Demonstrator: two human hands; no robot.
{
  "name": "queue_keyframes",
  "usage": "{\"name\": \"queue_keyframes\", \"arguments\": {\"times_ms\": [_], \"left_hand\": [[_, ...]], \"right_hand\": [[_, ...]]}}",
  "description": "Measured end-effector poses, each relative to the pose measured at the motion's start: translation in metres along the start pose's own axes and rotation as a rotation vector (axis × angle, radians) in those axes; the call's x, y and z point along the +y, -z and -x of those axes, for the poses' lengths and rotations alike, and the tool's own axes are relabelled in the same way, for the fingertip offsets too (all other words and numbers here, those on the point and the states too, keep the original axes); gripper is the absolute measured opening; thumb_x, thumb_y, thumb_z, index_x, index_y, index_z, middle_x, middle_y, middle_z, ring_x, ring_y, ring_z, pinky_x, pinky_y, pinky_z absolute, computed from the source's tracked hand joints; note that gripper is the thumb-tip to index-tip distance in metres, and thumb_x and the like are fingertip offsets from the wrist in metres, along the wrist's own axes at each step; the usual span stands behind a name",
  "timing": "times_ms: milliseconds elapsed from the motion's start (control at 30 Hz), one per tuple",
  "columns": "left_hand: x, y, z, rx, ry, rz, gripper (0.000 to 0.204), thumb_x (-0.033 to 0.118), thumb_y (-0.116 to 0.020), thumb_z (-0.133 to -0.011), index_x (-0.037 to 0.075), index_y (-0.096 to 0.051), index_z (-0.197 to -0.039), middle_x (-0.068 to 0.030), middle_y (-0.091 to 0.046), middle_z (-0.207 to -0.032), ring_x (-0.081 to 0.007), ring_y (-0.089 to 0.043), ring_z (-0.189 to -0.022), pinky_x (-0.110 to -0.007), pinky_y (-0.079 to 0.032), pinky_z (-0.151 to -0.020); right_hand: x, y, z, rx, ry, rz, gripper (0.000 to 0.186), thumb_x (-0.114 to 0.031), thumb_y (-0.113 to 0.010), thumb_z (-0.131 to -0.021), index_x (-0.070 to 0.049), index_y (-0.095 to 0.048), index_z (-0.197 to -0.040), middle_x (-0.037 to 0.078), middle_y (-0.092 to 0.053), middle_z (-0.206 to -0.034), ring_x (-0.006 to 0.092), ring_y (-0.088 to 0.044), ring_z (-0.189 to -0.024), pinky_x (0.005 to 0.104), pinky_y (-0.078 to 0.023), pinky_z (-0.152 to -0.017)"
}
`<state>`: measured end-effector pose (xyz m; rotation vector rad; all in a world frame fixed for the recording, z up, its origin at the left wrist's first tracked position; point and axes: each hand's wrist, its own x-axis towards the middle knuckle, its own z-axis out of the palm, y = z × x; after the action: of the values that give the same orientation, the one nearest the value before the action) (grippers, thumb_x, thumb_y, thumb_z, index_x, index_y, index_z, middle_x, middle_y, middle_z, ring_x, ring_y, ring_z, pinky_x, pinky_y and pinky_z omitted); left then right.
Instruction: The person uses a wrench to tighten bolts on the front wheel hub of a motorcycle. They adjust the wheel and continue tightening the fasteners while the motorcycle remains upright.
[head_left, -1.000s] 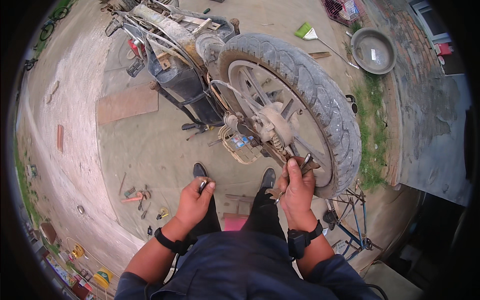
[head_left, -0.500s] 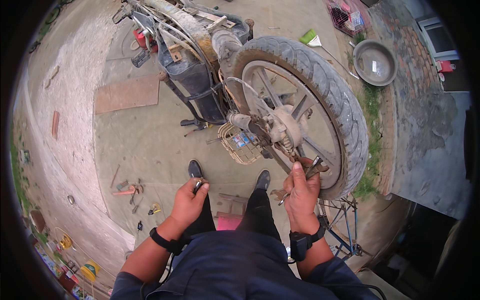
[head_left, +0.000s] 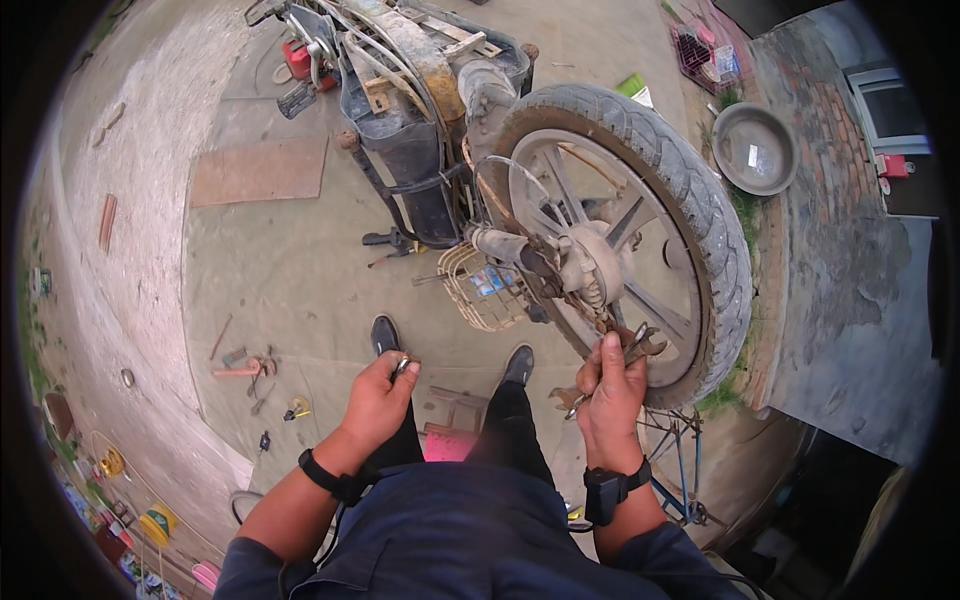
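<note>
My left hand [head_left: 380, 405] is closed on a small shiny metal piece [head_left: 403, 367], held over my legs. My right hand [head_left: 610, 395] grips open-ended wrenches [head_left: 641, 349] beside the lower part of the large spoked wheel [head_left: 709, 280], just below its hub [head_left: 590, 260]. The dusty, dismantled two-wheeler [head_left: 405, 180] extends away to the upper middle, with cables and a dark fork area around the hub. Whether my right fingers touch the wheel is unclear.
A wire basket [head_left: 470, 292] lies beneath the vehicle. Scattered tools [head_left: 242, 371] and a flat board [head_left: 250, 180] are on the ground to the left. A grey basin [head_left: 755, 120] stands by the brick wall [head_left: 830, 110]. A blue bicycle frame [head_left: 682, 470] is at my lower right.
The view has shifted, so the vehicle and wheel appear farther right and lower. My right hand sits farther right in the picture, still holding the wrenches; my left hand keeps its grip.
</note>
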<state>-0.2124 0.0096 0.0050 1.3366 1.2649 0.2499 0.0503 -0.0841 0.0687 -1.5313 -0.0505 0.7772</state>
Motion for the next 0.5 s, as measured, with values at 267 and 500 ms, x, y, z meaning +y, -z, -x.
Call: {"name": "queue_keyframes", "arguments": {"times_ms": [267, 500], "left_hand": [[0.011, -0.001, -0.008, 0.004, -0.033, 0.023, 0.021, 0.02, -0.062, -0.097, 0.0, -0.062, -0.101, -0.0106, -0.062, -0.077, -0.0175, -0.058, -0.071, -0.033, -0.048, -0.067], [-0.001, -0.001, -0.008, -0.004, -0.009, 0.063, 0.02, 0.02, -0.062, -0.098, 0.0, -0.063, -0.1, -0.0079, -0.063, -0.078, -0.0148, -0.057, -0.071, -0.031, -0.048, -0.066]], "right_hand": [[0.001, 0.004, 0.0, -0.027, -0.005, 0.008, 0.019, -0.026, -0.06, -0.101, -0.012, -0.053, -0.11, -0.001, -0.05, -0.079, 0.0069, -0.039, -0.052, 0.0239, -0.033, -0.048], [-0.002, -0.003, 0.001, 0.004, -0.017, -0.027, 0.017, -0.023, -0.063, -0.099, -0.01, -0.056, -0.108, -0.003, -0.049, -0.071, 0.0063, -0.039, -0.05, 0.0229, -0.031, -0.044]]}}
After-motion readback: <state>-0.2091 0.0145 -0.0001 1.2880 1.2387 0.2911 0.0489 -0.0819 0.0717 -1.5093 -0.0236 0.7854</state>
